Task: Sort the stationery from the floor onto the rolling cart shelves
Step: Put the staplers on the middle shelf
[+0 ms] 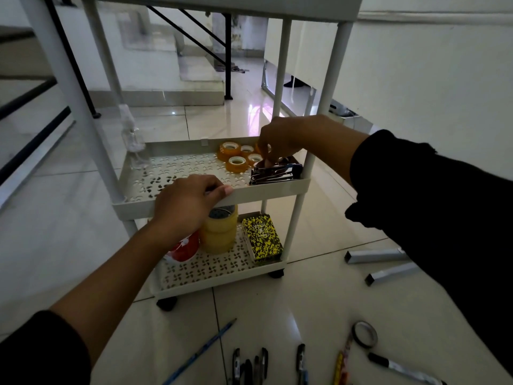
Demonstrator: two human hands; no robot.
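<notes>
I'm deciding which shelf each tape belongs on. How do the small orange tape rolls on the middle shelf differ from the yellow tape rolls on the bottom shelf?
The small orange tape rolls are thin and lie side by side in one layer at the middle shelf's back right. The yellow tape rolls are clearly wider and taller, stacked in a column on the bottom shelf, paler in colour. Both kinds lie flat with the core hole facing up.

I observe a home interior: glossy tiled floor, black stair railing, plain white walls.
</notes>
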